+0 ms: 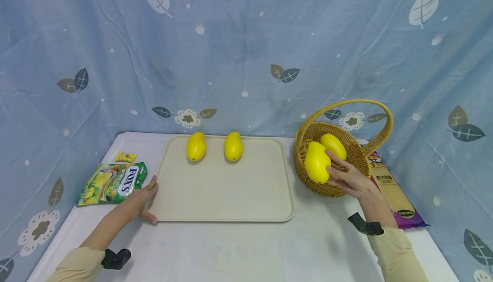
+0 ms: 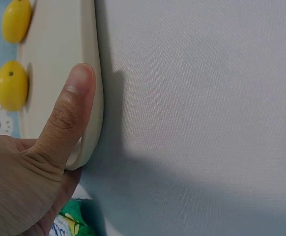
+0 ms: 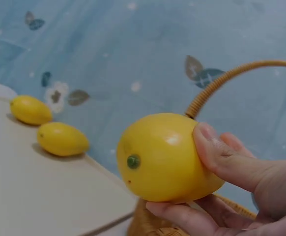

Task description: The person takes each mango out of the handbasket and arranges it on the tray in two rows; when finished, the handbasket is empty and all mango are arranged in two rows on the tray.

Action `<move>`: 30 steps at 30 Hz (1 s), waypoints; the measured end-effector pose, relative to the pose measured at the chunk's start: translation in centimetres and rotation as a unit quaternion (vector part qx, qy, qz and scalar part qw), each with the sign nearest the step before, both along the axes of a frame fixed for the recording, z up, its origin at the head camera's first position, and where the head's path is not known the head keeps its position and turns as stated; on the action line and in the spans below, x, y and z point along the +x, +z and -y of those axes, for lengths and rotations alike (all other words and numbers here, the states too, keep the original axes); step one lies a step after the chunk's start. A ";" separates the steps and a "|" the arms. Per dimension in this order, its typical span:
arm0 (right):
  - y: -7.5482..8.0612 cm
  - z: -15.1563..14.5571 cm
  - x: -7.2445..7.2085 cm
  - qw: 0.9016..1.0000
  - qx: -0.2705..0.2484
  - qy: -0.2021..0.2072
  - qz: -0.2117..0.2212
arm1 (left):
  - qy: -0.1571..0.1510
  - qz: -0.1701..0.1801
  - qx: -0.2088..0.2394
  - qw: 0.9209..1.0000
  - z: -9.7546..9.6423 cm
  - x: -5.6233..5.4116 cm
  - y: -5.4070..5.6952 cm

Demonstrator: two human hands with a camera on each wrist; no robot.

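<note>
My right hand (image 1: pixel 348 178) grips a yellow mango (image 1: pixel 317 162) between thumb and fingers, over the left part of a wicker basket (image 1: pixel 363 168). In the right wrist view the held mango (image 3: pixel 165 157) shows its green stem end. Another mango (image 1: pixel 333 146) lies inside the basket. My left hand (image 1: pixel 140 200) holds the near left corner of a cream tray (image 1: pixel 227 192); in the left wrist view its thumb (image 2: pixel 69 108) lies along the tray's rim. Two mangoes, a left one (image 1: pixel 196 146) and a right one (image 1: pixel 233 146), lie along the tray's far edge.
Left of the tray lie a green FOX'S candy bag (image 1: pixel 113 183) and a small yellow wrapped candy (image 1: pixel 125 157). A purple and tan food packet (image 1: pixel 394 188) lies partly behind the basket. The basket's tall handle (image 1: pixel 350 101) arches above it. A patterned blue curtain (image 1: pixel 246 59) borders the white table.
</note>
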State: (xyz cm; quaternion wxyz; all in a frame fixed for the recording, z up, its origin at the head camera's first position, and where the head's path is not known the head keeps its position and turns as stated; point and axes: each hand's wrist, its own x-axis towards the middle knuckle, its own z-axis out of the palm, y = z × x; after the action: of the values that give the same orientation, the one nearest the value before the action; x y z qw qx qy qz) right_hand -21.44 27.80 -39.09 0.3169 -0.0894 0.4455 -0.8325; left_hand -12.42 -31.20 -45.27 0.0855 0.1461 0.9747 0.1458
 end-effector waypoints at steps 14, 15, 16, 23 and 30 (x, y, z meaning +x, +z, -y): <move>-0.8 3.4 3.2 0.999 0.021 -0.029 0.028 | 0.011 0.024 -0.007 1.000 0.0 -0.2 0.0; -0.9 3.6 3.3 0.999 0.021 -0.030 0.031 | 0.011 0.024 -0.009 1.000 0.0 -0.2 -0.1; -0.9 3.8 3.4 0.999 0.024 -0.032 0.035 | 0.010 0.022 -0.010 1.000 0.1 -0.2 -0.1; -2.2 5.4 3.6 0.998 0.042 -0.030 0.031 | 0.007 0.017 -0.010 1.000 0.0 -0.1 0.1; -5.4 7.4 3.4 0.991 0.118 -0.054 -0.029 | 0.002 0.003 -0.011 1.000 0.0 0.0 0.2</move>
State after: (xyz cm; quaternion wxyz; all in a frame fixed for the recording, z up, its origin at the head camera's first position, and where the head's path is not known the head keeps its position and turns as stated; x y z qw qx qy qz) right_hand -18.02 20.35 -44.48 0.2669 -0.0511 0.5540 -0.7869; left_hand -12.46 -31.19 -45.12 0.0899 0.1431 0.9762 0.1358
